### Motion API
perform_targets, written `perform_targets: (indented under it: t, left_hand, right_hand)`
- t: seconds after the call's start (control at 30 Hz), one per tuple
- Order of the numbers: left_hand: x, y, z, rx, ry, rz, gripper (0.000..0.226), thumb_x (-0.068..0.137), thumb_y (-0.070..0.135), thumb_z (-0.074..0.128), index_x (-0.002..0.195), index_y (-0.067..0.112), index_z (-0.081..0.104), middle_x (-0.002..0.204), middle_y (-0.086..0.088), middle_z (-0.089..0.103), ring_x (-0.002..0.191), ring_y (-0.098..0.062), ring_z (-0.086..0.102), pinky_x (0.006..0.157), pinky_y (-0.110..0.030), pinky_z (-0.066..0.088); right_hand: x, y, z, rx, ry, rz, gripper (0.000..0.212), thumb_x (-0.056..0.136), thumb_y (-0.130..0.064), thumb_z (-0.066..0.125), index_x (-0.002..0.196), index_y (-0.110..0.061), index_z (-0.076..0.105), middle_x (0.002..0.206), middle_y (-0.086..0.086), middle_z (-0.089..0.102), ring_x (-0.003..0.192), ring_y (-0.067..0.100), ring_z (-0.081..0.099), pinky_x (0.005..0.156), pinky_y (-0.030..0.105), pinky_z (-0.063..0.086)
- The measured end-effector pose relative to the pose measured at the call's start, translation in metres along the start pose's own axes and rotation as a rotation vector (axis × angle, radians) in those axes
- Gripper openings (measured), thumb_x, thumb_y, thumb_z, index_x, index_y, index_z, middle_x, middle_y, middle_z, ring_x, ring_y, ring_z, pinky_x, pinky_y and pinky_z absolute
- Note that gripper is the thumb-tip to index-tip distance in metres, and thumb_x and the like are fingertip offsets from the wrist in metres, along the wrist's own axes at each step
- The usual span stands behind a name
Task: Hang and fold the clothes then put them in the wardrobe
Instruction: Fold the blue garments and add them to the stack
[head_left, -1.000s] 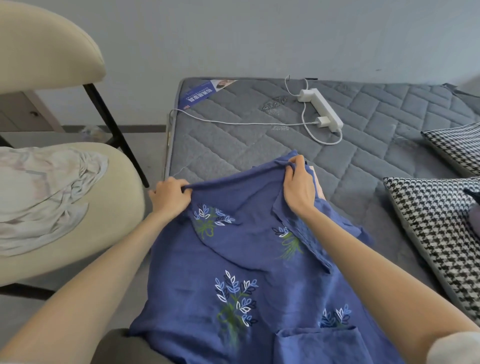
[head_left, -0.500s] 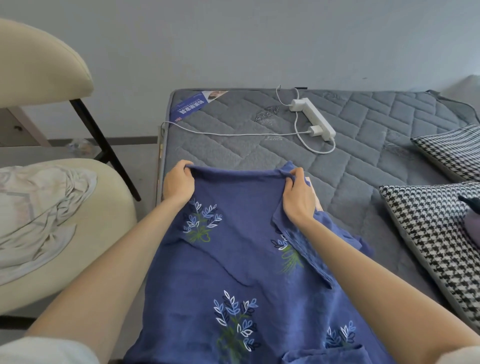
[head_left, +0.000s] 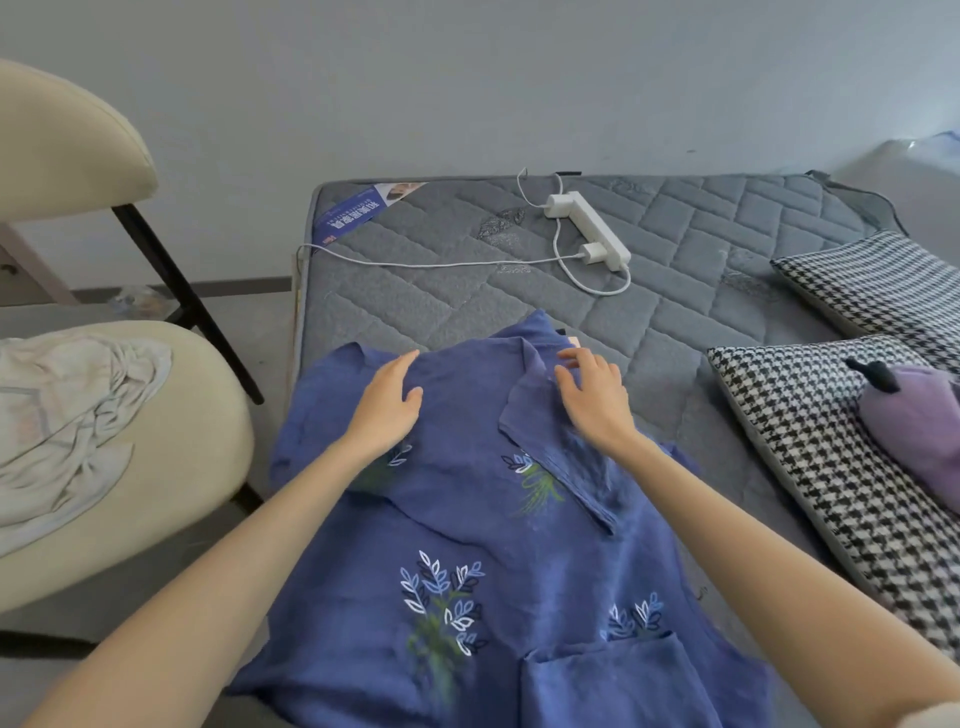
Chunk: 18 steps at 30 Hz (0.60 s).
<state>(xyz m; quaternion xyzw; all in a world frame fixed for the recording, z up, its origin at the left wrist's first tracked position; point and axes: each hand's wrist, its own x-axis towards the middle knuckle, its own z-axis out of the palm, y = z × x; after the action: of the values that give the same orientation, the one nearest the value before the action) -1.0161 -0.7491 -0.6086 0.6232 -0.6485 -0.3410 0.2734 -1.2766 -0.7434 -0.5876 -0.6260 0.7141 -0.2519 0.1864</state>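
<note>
Head view shows the blue garment (head_left: 467, 519) laid flat on the grey mattress (head_left: 441, 301), its lower part reaching the bottom of the frame. We have the left hand (head_left: 387, 410) palm down near the top edge, fingers straight and close together, gripping nothing. The right hand (head_left: 592, 400) sits over a turned-in flap (head_left: 561, 467) on the garment's right side, fingers relaxed and slightly apart. We cannot tell whether they press the cloth or hover just above it.

We judge the step in hand to be the fold: the cloth is spread, one side is turned in, and both palms are placed for smoothing. The next move calls for flattening the flap, then turning in the left side, which appears to overhang the mattress edge, to match. A pale garment (head_left: 67, 415) lies on the cream chair (head_left: 182, 467).
</note>
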Motion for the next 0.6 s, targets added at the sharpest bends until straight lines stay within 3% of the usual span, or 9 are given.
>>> perform_targets:
  t: [0.3,0.5,0.6]
  left_hand:
    - [-0.076,0.035,0.024,0.105,-0.078,0.076,0.046,0.098,0.015,0.048,0.142,0.020,0.038,0.144,-0.007,0.039,0.134,-0.023,0.036,0.105,-0.035,0.031]
    - [-0.124,0.069,0.061,0.151,-0.086,0.195,0.030,0.092,0.013,0.054,0.122,0.015,0.055,0.112,-0.005,0.055,0.108,-0.023,0.051,0.095,-0.031,0.039]
    - [-0.147,0.087,0.092,0.178,-0.159,0.265,0.023,0.089,0.015,0.057,0.112,0.016,0.060,0.099,-0.001,0.057,0.098,-0.023,0.052,0.092,-0.036,0.043]
  right_hand:
    - [-0.074,0.051,-0.046,0.031,-0.014,0.015,0.028,0.096,-0.022,0.049,0.122,-0.020,0.057,0.130,0.001,0.054,0.121,0.028,0.040,0.098,0.040,0.035]
    - [-0.108,0.099,-0.056,0.027,-0.039,0.116,0.026,0.095,-0.020,0.049,0.120,-0.016,0.056,0.126,0.005,0.056,0.121,0.029,0.042,0.090,0.030,0.027]
    - [-0.118,0.123,-0.056,0.018,-0.074,0.198,0.031,0.096,-0.021,0.048,0.126,-0.015,0.052,0.131,0.010,0.051,0.125,0.033,0.037,0.099,0.037,0.029]
